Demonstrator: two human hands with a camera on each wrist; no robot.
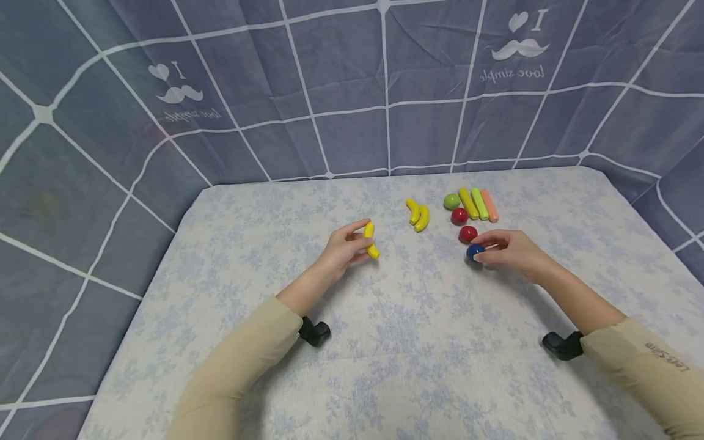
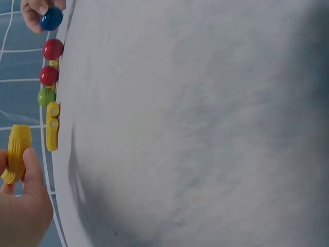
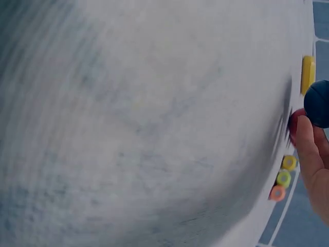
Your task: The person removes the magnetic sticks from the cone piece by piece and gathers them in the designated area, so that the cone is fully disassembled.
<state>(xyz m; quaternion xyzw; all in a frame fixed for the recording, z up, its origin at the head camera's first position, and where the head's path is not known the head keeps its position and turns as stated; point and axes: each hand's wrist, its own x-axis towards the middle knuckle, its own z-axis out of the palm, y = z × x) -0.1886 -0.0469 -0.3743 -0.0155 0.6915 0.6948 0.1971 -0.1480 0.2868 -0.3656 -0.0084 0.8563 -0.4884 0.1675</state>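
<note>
My left hand [image 1: 345, 247] pinches a small yellow toy banana [image 1: 370, 239] between thumb and fingers, over the left-middle of the table. The same banana [image 2: 18, 154] shows ridged sides in the left wrist view. On the right, my right hand [image 1: 508, 250] holds a shiny blue ball [image 1: 475, 252] by thumb and fingertips, close to a red ball [image 1: 468, 234]. In the right wrist view the blue ball [image 3: 318, 103] partly covers a red ball [image 3: 296, 126]. Two more yellow bananas [image 1: 421, 218] lie side by side between the hands, farther back.
Behind the blue ball, a second red ball [image 1: 459, 216] and a green ball [image 1: 451, 201] form a line. Beside them lie yellow, light green and orange sticks [image 1: 489, 206]. The table [image 1: 396, 342] has a flowered cloth; a grid-patterned curtain [image 1: 352, 79] hangs behind.
</note>
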